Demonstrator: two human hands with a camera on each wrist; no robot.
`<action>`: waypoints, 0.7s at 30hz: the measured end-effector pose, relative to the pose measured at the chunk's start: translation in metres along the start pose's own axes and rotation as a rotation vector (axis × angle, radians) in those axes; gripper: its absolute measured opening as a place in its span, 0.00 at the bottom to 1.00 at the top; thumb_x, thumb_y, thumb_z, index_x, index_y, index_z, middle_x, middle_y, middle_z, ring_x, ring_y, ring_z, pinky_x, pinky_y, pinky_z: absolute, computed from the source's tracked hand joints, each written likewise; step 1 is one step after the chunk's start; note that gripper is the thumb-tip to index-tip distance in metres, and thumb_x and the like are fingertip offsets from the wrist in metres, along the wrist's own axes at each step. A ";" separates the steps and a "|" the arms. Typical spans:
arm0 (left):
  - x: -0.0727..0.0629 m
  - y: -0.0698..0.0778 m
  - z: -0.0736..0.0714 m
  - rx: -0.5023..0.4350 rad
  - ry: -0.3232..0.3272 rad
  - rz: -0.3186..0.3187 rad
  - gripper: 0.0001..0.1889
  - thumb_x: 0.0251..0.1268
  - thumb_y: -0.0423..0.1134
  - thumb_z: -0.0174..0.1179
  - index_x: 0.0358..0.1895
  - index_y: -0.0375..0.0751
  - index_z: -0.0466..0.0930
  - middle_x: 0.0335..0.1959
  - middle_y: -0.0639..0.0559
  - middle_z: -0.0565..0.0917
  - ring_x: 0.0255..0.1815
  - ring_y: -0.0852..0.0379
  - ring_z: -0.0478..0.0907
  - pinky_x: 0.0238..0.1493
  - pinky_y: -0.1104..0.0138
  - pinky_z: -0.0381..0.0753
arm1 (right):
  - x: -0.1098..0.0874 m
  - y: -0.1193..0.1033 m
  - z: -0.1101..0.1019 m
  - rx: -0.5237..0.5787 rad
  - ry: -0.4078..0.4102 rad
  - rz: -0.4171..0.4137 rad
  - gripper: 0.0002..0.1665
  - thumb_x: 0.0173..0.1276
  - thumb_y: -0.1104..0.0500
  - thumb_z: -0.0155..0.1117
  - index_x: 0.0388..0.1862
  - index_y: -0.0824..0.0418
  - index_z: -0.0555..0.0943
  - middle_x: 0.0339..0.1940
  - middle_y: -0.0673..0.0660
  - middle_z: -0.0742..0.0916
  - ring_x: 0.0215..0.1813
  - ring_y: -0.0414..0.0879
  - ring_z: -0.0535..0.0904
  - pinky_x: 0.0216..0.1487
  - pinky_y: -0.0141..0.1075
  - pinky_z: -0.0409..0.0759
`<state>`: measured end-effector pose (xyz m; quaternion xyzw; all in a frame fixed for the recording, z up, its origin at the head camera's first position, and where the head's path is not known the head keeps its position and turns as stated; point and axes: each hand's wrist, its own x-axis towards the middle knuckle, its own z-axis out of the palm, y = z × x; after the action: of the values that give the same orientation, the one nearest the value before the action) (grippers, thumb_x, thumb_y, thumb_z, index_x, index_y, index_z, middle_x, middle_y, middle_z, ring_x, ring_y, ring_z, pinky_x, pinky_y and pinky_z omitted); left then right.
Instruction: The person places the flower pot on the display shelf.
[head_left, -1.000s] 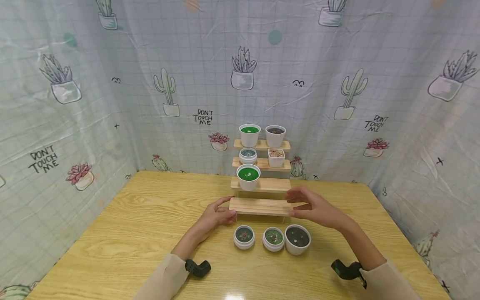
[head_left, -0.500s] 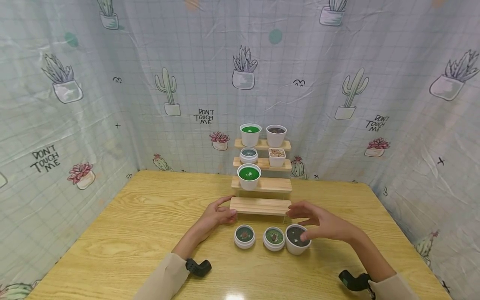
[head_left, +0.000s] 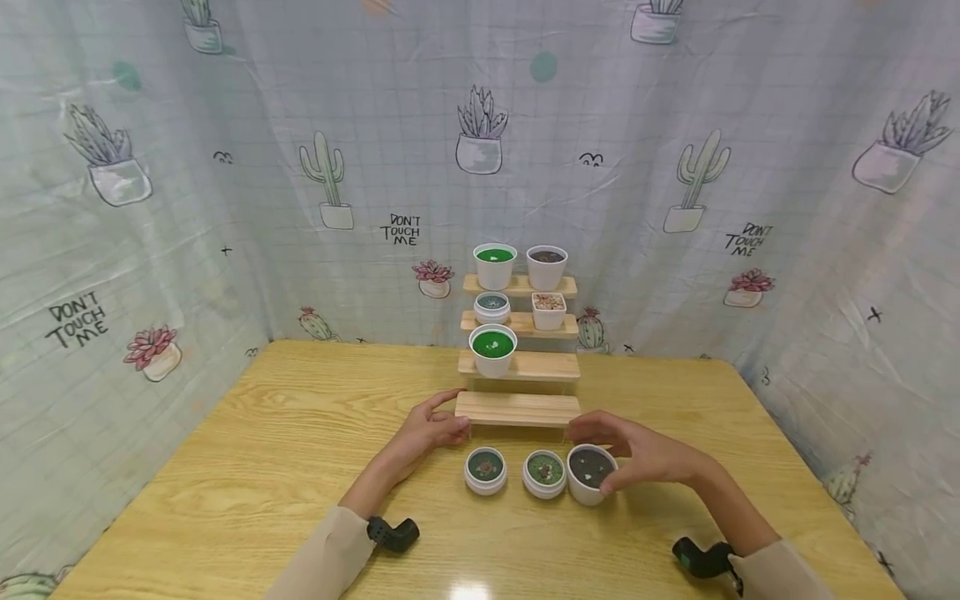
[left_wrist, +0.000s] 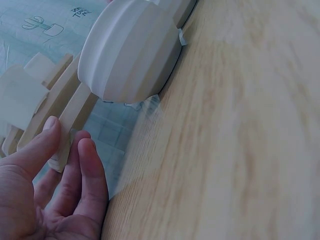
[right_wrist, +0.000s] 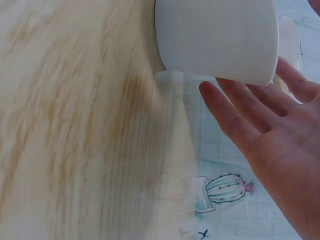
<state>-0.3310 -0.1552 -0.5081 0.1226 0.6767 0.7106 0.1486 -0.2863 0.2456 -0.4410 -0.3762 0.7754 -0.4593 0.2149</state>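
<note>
My left hand (head_left: 427,429) pinches the left end of the lowest plank of a stepped wooden stand (head_left: 517,409); in the left wrist view, the thumb lies on top and fingertips curl beneath the plank (left_wrist: 75,112). Around the back and right of a white pot with dark filling (head_left: 589,483) spreads my right hand (head_left: 651,455). Its thumb is at the rim in the head view. Seen from the right wrist, the fingers are fairly straight beside the pot (right_wrist: 220,40), and firm contact is not visible. Left of that pot sit two low round pots, one green-topped (head_left: 544,475), one dark green (head_left: 485,472).
Higher planks carry a large green-filled pot (head_left: 493,360), a low round pot (head_left: 492,310), a square pot with pebbles (head_left: 549,312), and two tall pots, green-topped (head_left: 495,268) and brown-topped (head_left: 547,270). A printed curtain (head_left: 352,100) encloses the wooden table (head_left: 300,417).
My right hand has left the right end of the lowest plank and come down and forward to the dark-filled pot. The left hand stays on the stand; the pots have not moved.
</note>
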 end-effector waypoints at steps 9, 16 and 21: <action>-0.001 0.003 -0.002 0.006 -0.004 0.005 0.39 0.71 0.39 0.67 0.81 0.47 0.57 0.48 0.39 0.89 0.45 0.56 0.87 0.52 0.64 0.87 | 0.003 0.005 -0.002 -0.003 -0.019 -0.035 0.51 0.61 0.60 0.80 0.77 0.67 0.62 0.74 0.71 0.73 0.75 0.64 0.71 0.68 0.31 0.74; 0.000 0.002 -0.003 0.007 -0.010 0.006 0.39 0.71 0.39 0.67 0.81 0.47 0.57 0.49 0.38 0.88 0.45 0.57 0.87 0.51 0.64 0.87 | 0.001 0.007 -0.001 0.046 -0.037 -0.027 0.53 0.61 0.61 0.80 0.78 0.70 0.60 0.76 0.74 0.71 0.77 0.60 0.70 0.68 0.29 0.74; 0.000 0.001 -0.002 0.004 -0.005 -0.002 0.39 0.71 0.39 0.67 0.81 0.47 0.57 0.48 0.40 0.89 0.45 0.57 0.86 0.50 0.65 0.87 | 0.001 0.010 0.000 0.078 -0.072 -0.017 0.56 0.60 0.62 0.80 0.79 0.70 0.57 0.77 0.75 0.68 0.75 0.39 0.71 0.68 0.27 0.73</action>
<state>-0.3312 -0.1568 -0.5073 0.1242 0.6780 0.7087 0.1506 -0.2908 0.2483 -0.4496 -0.3903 0.7454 -0.4774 0.2532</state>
